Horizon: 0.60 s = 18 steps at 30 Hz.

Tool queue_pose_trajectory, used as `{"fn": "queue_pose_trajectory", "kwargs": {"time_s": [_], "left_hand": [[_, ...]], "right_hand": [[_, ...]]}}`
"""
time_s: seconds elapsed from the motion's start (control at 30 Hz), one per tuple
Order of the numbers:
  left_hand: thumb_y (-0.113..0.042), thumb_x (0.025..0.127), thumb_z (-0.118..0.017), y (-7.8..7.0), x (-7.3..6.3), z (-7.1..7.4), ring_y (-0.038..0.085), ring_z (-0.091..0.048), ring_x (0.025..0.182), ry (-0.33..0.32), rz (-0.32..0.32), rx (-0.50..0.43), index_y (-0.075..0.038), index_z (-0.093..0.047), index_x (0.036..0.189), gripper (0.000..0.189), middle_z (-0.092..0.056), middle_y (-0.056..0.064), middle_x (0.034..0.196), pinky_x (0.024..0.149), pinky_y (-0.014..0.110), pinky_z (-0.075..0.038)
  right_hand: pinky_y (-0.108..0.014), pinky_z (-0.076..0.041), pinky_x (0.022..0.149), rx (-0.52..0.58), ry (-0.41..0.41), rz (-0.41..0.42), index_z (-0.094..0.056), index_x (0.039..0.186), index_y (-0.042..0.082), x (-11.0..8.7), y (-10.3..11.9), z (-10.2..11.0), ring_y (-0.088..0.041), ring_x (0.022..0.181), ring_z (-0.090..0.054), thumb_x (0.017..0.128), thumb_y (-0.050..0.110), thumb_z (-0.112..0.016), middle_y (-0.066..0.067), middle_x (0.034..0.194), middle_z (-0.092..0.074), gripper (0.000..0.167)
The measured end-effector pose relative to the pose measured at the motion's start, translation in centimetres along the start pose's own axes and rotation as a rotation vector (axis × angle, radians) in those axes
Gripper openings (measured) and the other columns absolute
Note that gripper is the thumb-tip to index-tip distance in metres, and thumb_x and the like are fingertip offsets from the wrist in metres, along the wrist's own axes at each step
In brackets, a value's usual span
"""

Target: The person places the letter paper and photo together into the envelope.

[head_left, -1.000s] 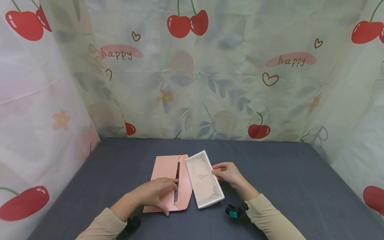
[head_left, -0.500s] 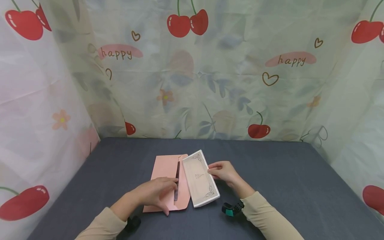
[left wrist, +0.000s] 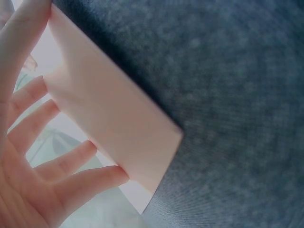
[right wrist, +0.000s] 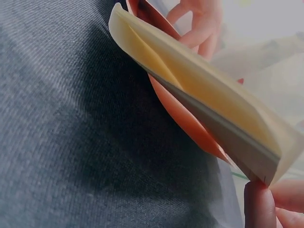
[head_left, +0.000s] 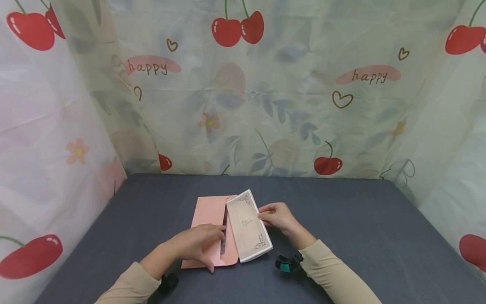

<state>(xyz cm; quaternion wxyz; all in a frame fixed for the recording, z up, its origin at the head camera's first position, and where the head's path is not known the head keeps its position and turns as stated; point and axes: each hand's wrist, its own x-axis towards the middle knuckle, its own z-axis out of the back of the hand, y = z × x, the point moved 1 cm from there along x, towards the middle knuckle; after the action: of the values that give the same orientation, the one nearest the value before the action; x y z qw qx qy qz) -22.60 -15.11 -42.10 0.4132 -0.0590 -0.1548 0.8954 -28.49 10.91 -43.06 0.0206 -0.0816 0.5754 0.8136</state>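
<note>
A pink envelope (head_left: 209,209) lies on the table with its flap open to the right and a dark slit at its mouth. My left hand (head_left: 191,242) holds it, thumb at the near edge and fingers at the mouth; in the left wrist view the fingertips meet the rim of the envelope (left wrist: 109,109). A cream folded card (head_left: 243,232) with a white border and scroll ornaments leans over the flap, tilted. My right hand (head_left: 279,217) pinches its right edge between thumb and fingers. In the right wrist view the folded card (right wrist: 223,104) gapes between its leaves.
A dark grey cloth covers the table (head_left: 341,228). Behind and at both sides hangs a curtain (head_left: 284,101) printed with cherries, hearts and leaves. A black wrist strap (head_left: 289,262) with a green patch sits below my right wrist.
My right hand has slid the card leftward, so it covers more of the envelope's flap and comes near the slit. The left hand and the envelope keep their place.
</note>
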Motion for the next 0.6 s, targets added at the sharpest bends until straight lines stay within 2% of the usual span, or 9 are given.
{"fn": "queue_pose_trajectory", "kwargs": {"time_s": [0.6], "left_hand": [[-0.048, 0.059, -0.083, 0.07, -0.03, -0.09, 0.022, -0.050, 0.126, 0.014, 0.023, -0.020, -0.015, -0.058, 0.114, 0.069, -0.052, 0.006, 0.137, 0.105, 0.039, -0.042]], "right_hand": [[-0.024, -0.057, 0.060, 0.013, 0.000, -0.003, -0.068, 0.098, -0.008, 0.22, -0.12, 0.07, -0.009, 0.064, -0.063, 0.079, -0.001, -0.067, -0.014, 0.083, -0.071, 0.021]]}}
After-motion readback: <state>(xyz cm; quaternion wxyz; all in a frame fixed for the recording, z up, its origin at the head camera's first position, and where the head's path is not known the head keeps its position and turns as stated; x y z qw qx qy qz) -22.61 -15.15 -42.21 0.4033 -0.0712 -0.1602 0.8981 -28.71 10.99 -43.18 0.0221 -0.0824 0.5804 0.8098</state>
